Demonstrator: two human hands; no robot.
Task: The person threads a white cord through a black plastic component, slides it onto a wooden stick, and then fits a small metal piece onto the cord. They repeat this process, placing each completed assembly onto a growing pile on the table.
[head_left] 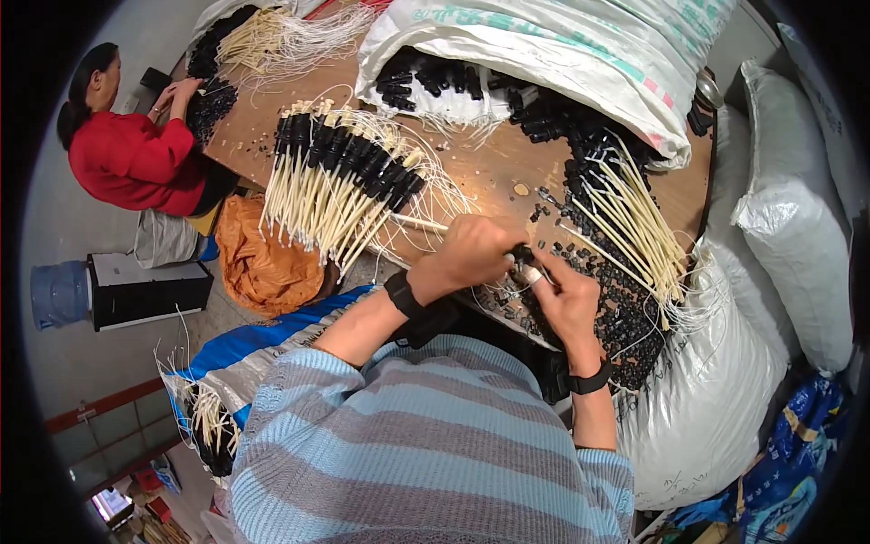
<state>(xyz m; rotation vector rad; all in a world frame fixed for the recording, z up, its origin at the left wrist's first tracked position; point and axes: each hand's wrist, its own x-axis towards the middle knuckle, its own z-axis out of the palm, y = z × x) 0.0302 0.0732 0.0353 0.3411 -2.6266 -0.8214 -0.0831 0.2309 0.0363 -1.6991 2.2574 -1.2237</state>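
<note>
My left hand (471,250) is closed around a thin cream-coloured rod (419,222), whose end sticks out to the left of the fist. Close against it, my right hand (571,301) pinches a small black cylindrical fitting (519,255) between thumb and fingers; the two hands meet at this piece. How the rod and fitting join is hidden by my fingers. Just left of my hands lies a fanned pile of cream rods with black fittings (349,177) and white cords. To the right, loose cream rods (634,222) rest over scattered small black pieces (621,317).
A big white woven sack (553,54) spills black fittings onto the wooden table (480,168). More stuffed sacks (698,390) stand along the right. At the far left, a person in red (136,159) works at the table near another heap of rods (281,45). An orange bag (263,258) sits below.
</note>
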